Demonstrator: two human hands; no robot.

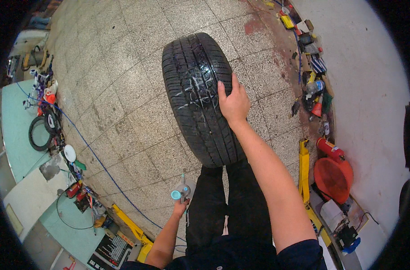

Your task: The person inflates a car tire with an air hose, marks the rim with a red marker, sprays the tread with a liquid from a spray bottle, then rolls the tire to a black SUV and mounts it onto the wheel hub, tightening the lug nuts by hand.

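A black car tire point(200, 121) stands upright on its tread in front of my legs. A wet, shiny patch and whitish streaks mark the upper part of its tread. My right hand point(234, 104) grips the tire's right shoulder, thumb on the tread and fingers along the sidewall. Low beside my left leg, my left hand point(180, 208) is closed around a grey, translucent spray bottle point(183, 191) with a light-blue cap and nozzle. The bottle is held away from the tire. Part of the left hand's grip is hidden behind the bottle.
Speckled tile floor point(119, 90) surrounds the tire. A blue hose point(99, 162) crosses on the left. Yellow metal arms point(304, 173) lie on both sides. Along the right wall are a red fire extinguisher point(330, 149), an orange-red basin point(334, 180) and clutter. Benches with tools point(74, 191) line the left.
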